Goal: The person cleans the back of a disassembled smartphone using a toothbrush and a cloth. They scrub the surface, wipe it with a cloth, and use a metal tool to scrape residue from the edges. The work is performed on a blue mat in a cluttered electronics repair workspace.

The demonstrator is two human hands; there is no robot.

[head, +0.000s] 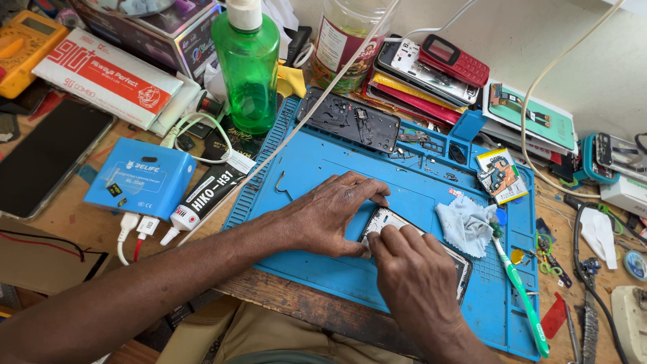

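Black-framed phone (431, 251) lies flat on the blue work mat (323, 168). My left hand (330, 214) clasps its upper-left corner; my right hand (416, 283) presses fingertips on its top edge. Grey cloth (465, 224) just beside, green toothbrush (522, 296) near.

Far left of my hands I see a white-and-red flat carton (108, 77) beside a blue box (140, 176) and a black-labelled white tube (202, 200). Ahead: a red-labelled jar (344, 44). Right of my hands: a small yellow-edged packet (501, 175). Leftmost lies a dark phone screen (47, 156).
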